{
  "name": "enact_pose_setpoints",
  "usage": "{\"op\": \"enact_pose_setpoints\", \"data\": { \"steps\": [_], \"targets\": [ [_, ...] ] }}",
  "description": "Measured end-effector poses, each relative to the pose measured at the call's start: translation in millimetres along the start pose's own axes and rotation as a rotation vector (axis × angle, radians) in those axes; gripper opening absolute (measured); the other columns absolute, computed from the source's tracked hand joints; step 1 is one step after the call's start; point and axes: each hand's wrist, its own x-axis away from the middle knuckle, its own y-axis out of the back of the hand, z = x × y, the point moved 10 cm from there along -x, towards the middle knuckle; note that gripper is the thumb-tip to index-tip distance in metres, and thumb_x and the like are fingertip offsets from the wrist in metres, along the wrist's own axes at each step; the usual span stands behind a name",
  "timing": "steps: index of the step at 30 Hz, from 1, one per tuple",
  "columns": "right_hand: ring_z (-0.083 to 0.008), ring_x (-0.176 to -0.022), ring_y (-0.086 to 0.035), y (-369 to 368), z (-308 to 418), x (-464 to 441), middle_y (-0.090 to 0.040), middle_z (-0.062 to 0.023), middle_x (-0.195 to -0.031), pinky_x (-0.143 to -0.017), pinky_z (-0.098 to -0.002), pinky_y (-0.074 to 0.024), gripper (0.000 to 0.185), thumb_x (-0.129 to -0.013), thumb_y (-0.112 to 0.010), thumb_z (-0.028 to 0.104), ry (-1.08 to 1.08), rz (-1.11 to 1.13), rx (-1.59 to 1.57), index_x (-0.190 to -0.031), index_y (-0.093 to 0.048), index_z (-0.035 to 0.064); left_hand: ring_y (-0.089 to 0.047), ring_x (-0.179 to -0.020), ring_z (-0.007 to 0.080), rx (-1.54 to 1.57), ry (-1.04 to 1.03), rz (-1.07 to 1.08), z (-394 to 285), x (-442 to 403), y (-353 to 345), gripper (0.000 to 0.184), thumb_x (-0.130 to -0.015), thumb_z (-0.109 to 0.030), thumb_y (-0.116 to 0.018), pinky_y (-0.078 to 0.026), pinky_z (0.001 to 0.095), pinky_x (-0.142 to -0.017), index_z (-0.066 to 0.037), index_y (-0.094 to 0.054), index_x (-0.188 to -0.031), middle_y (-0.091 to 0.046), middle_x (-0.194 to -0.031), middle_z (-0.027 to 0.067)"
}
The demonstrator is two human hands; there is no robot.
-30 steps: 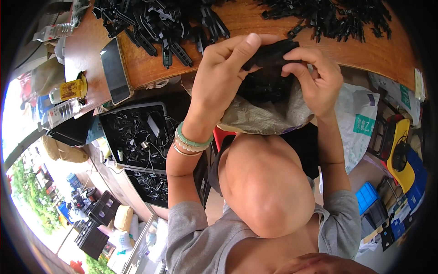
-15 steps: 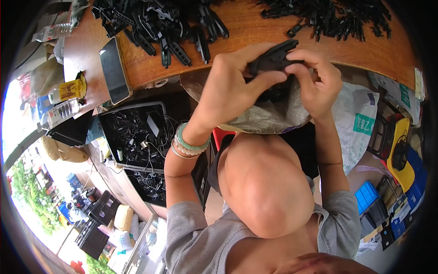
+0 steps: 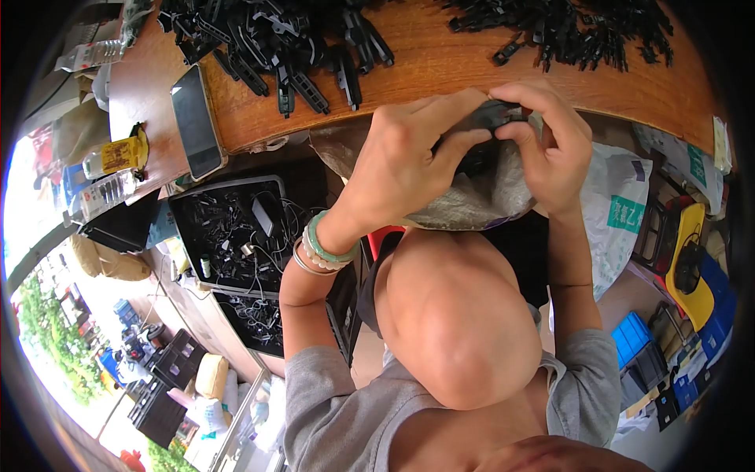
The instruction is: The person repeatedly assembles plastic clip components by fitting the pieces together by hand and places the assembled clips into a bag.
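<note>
Between both hands, over an open woven sack (image 3: 472, 206), is a black plastic part (image 3: 497, 116). My left hand (image 3: 417, 153), with bracelets at its wrist, pinches one end between thumb and fingers. The other end sits between the thumb and forefinger of my right hand (image 3: 550, 141). Fingers cover much of the part. Dark pieces inside the sack are partly hidden by the hands.
On the wooden table (image 3: 440, 59) lie a left pile of black parts (image 3: 291, 39), a right pile of smaller ones (image 3: 582, 31) and a phone (image 3: 197, 122). A black bin (image 3: 228, 228) of parts and cables stands lower left; a white bag (image 3: 617, 204) is at right.
The black part has moved down and turned, from tilted above the fingers to lower between them. My left hand has shifted its grip, and both hands have come closer together.
</note>
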Motion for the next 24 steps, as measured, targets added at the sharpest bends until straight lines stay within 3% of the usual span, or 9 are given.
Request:
{"op": "enact_pose_setpoints", "data": {
  "steps": [9,11,14,15,16,18,22,24],
  "targets": [
    [-0.0192,-0.077,-0.064,1,-15,4,-0.066,-0.0093,-0.085,-0.068,-0.0268,-0.0498,0.023,-0.074,-0.068,-0.006,-0.092,-0.002,-0.038,-0.096,-0.067,0.0006,-0.069,-0.074,0.0226,0.033,0.088,0.061,15,2,-5,0.026,-0.077,-0.004,-0.070,-0.053,0.0280,-0.068,0.003,-0.066,-0.102,-0.069,-0.085,0.0150],
    [-0.0184,-0.077,-0.062,-13,-22,2,-0.065,-0.0085,-0.084,-0.068,-0.0255,-0.0481,0.018,-0.077,-0.068,-0.001,-0.119,0.213,-0.108,-0.095,-0.067,-0.0004,-0.068,-0.078,0.0221,0.116,0.175,0.117,33,10,-14,0.032,-0.074,-0.009,-0.076,-0.052,0.0287,-0.072,0.002,-0.066,-0.103,-0.070,-0.088,0.0127],
    [-0.0175,-0.076,-0.061,-2,-45,-2,-0.064,-0.0077,-0.086,-0.067,-0.0255,-0.0465,0.017,-0.079,-0.068,0.003,-0.077,0.169,-0.217,-0.096,-0.067,-0.0008,-0.068,-0.077,0.0209,-0.075,0.021,0.078,26,17,-4,0.039,-0.070,-0.013,-0.081,-0.052,0.0288,-0.076,0.001,-0.067,-0.104,-0.070,-0.089,0.0116],
    [-0.0184,-0.077,-0.060,9,-47,-8,-0.063,-0.0047,-0.089,-0.067,-0.0288,-0.0460,0.014,-0.079,-0.067,0.003,-0.018,0.085,0.043,-0.093,-0.067,0.0011,-0.067,-0.077,0.0194,-0.130,0.037,0.046,27,18,7,0.041,-0.066,-0.015,-0.083,-0.052,0.0283,-0.075,0.000,-0.068,-0.101,-0.069,-0.090,0.0113],
    [-0.0184,-0.077,-0.060,9,-56,-12,-0.063,-0.0047,-0.089,-0.067,-0.0288,-0.0460,0.014,-0.079,-0.067,0.003,-0.016,0.087,0.035,-0.093,-0.067,0.0011,-0.066,-0.073,0.0178,-0.249,0.012,-0.066,32,20,23,0.029,-0.071,-0.010,-0.079,-0.052,0.0285,-0.070,-0.002,-0.069,-0.096,-0.068,-0.086,0.0103],
    [-0.0188,-0.083,-0.057,19,-48,-18,-0.060,-0.0012,-0.092,-0.072,-0.0319,-0.0447,0.011,-0.079,-0.067,0.003,0.225,-0.102,0.643,-0.090,-0.067,0.0049,-0.064,-0.074,0.0195,-0.684,0.014,-0.291,36,20,54,0.019,-0.074,-0.001,-0.071,-0.051,0.0311,-0.065,-0.003,-0.068,-0.093,-0.064,-0.084,0.0086],
    [-0.0193,-0.092,-0.055,8,-48,-26,-0.059,0.0025,-0.099,-0.076,-0.0321,-0.0416,0.014,-0.075,-0.069,0.002,0.261,-0.060,0.784,-0.087,-0.065,0.0096,-0.060,-0.075,0.0227,-0.947,-0.029,-0.267,40,10,61,0.020,-0.074,0.007,-0.064,-0.050,0.0336,-0.062,-0.002,-0.067,-0.092,-0.058,-0.084,0.0082],
    [-0.0201,-0.092,-0.056,2,-40,-26,-0.060,0.0023,-0.101,-0.077,-0.0321,-0.0421,0.015,-0.076,-0.067,0.001,0.309,-0.067,0.753,-0.088,-0.064,0.0095,-0.053,-0.082,0.0247,-0.939,-0.179,-0.079,41,7,39,0.020,-0.067,0.000,-0.061,-0.047,0.0333,-0.060,-0.003,-0.062,-0.087,-0.050,-0.087,0.0075]
  ]
}}
